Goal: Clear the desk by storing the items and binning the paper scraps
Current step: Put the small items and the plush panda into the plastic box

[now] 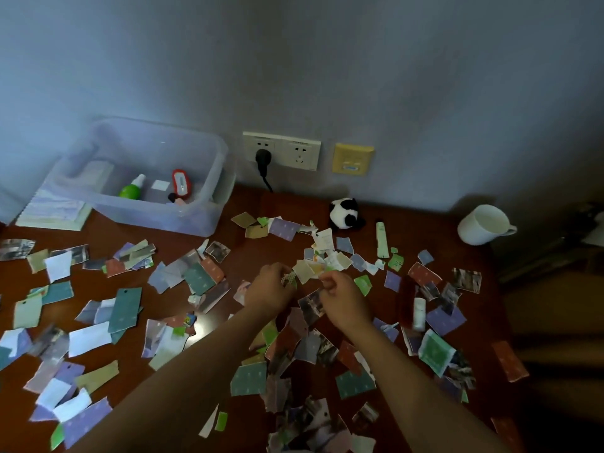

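Paper scraps (305, 271), print too blurred

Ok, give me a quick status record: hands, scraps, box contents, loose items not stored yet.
left hand: pinches paper scraps at mid-desk
right hand: pinches scraps too, close beside the left
scraps: scattered over most of the desk
clear box: back left; holds green spray bottle, red item, white card
loose items: panda plush, white tube, small white bottle, white mug
waste bin: none in view
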